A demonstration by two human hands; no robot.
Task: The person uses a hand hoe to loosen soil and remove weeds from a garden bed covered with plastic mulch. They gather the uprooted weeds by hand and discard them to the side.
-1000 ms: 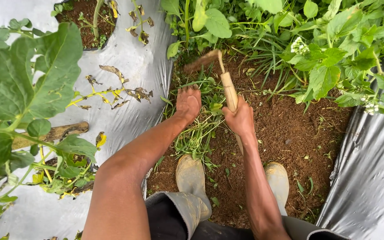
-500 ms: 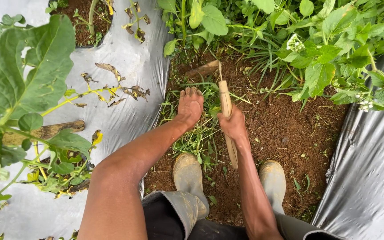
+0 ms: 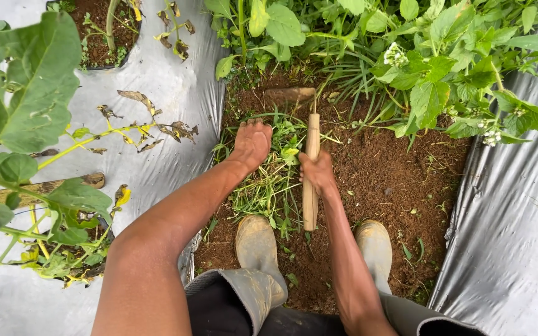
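Head view: right hand [image 3: 316, 174] is clenched round the wooden handle [image 3: 311, 180] of a short hoe, gripping about mid-length, knuckles up. Left hand [image 3: 251, 143] is flat, fingers spread, pressing down on a clump of cut grass [image 3: 269, 186]; it grips nothing that I can see. Handle's long axis runs roughly 12 to 6 o'clock, near vertical in frame, butt end pointing back toward the left boot [image 3: 258, 246]. The hoe blade [image 3: 289, 96] sits at the 12 o'clock end, soil-coloured, lying crosswise and pointing toward 9 o'clock, resting on bare soil [image 3: 381, 180] just short of the standing weeds [image 3: 406, 68]. Blade is at about 1 o'clock from the left hand and 11 o'clock from the right; the left hand is near it but apart. Grass clump lies between the two hands and trails to 6 o'clock toward the boots. Right boot [image 3: 376, 249] stands at 5 o'clock from the right hand. Grey plastic sheet [image 3: 175, 87] flanks the soil strip at 9 and 3 o'clock; a leafy plant [image 3: 26, 106] grows through it on the left.
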